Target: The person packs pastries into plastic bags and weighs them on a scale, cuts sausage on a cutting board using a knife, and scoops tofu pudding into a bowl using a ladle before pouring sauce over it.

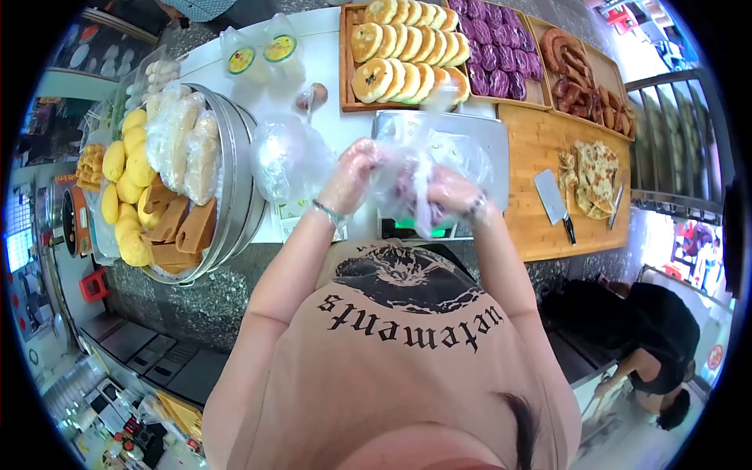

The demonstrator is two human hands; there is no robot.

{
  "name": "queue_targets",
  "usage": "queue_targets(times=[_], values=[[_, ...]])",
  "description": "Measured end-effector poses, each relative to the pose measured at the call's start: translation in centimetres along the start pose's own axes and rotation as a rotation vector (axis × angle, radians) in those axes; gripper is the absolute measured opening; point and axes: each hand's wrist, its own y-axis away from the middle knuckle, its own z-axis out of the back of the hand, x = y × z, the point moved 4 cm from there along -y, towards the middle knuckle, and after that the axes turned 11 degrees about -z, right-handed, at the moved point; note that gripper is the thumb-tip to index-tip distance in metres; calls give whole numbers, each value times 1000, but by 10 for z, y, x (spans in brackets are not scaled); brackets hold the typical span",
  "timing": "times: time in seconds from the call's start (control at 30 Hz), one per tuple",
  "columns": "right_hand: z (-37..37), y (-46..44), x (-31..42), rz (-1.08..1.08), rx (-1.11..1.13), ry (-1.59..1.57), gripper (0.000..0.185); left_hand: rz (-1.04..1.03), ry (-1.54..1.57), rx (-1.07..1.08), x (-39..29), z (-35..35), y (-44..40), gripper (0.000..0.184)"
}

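Both my hands wear clear plastic gloves and meet over the silver scale (493, 141). My left hand (352, 174) has its fingers closed on the edge of a clear plastic bag (384, 176). Against the bag's other side, my right hand (453, 192) is wrapped round its purple contents, whose shape is blurred. More clear plastic (462, 157) lies on the scale behind my hands. Just left of my left hand sits another filled clear bag (288, 157).
Trays of pale flat cakes (407, 47), purple buns (497, 47) and sausages (568, 66) line the back. A cleaver (551, 196) and flatbread (597, 176) lie on the wooden board (525, 227). Round steamers (235, 180) hold yellow buns (141, 168). A person (658, 329) bends at lower right.
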Motion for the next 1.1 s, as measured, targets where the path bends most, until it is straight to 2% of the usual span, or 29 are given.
queue_targets(times=[0.03, 0.07, 0.13, 0.17, 0.2, 0.23, 0.27, 0.3, 0.37, 0.4, 0.43, 0.5, 0.53, 0.57, 0.63, 0.67, 0.7, 0.77, 0.8, 0.83, 0.9, 0.93, 0.97, 1.03, 1.1], values=[[-1, -6, 4, -2, 28, 98, 24, 13, 211, -54, -1, -3, -2, 7], [6, -16, -3, -6, 25, 94, 24, -5, 158, -72, -6, -3, -4, 3], [29, -36, -45, -358, -211, -730, 21, 39, 242, -30, -6, 6, 0, 2], [34, -40, -57, -357, -217, -731, 21, 76, 329, 8, -5, 8, 0, 4], [39, -40, -64, -256, -297, -1015, 19, 80, 333, 8, -5, 5, 4, 4], [44, -41, -73, -143, -376, -1295, 18, 207, -22, 48, -1, 1, 11, 10], [46, -45, -81, -168, -465, -1152, 22, 328, -380, 86, 1, 0, 17, 16], [44, -54, -88, -169, -466, -1151, 22, 329, -378, 86, -3, -5, 18, 16], [42, -66, -86, 53, -728, -904, 29, 399, -858, 369, -12, -21, 22, 26], [22, -46, -47, 110, -761, -832, 35, 359, -706, 139, -28, -30, 23, 27], [29, -56, -59, 108, -755, -833, 35, 361, -708, 133, -25, -30, 21, 27], [30, -79, -60, 82, -592, 517, 37, -253, -546, 28, -36, -30, 10, 25], [29, -80, -56, 102, -702, 636, 34, -277, -412, 81, -30, -36, 7, 24], [33, -83, -51, 106, -694, 641, 34, -279, -414, 72, -27, -36, 10, 24], [43, -81, -43, -179, -567, -565, 34, 71, -176, 186, -24, -47, 21, 21], [50, -76, -41, -27, -702, -535, 33, 124, -83, 182, -17, -40, 25, 21], [55, -75, -42, -25, -685, -528, 33, 114, -89, 167, -18, -33, 28, 21], [57, -65, -23, 188, -945, 784, 34, 61, -106, 44, -24, -18, 36, 25], [52, -58, -13, -38, -869, 901, 31, -3, -145, -42, -41, -21, 36, 27], [52, -53, 1, -29, -857, 908, 31, -9, -146, -57, -51, -23, 35, 27], [41, -53, 24, -121, -486, 1074, 32, -58, -55, -65, -70, -25, 33, 26], [27, -35, 54, -316, -471, 1123, 46, -78, -35, -54, -79, -25, 32, 26], [18, -20, 80, -307, -462, 1129, 46, -84, -38, -65, -92, -22, 30, 26], [-4, 1, 116, -52, -382, 1133, 45, -99, -94, -46, -123, -16, 20, 27], [-2, 7, 117, -42, -415, 1161, 42, -123, -144, -27, -160, -14, 4, 27]])
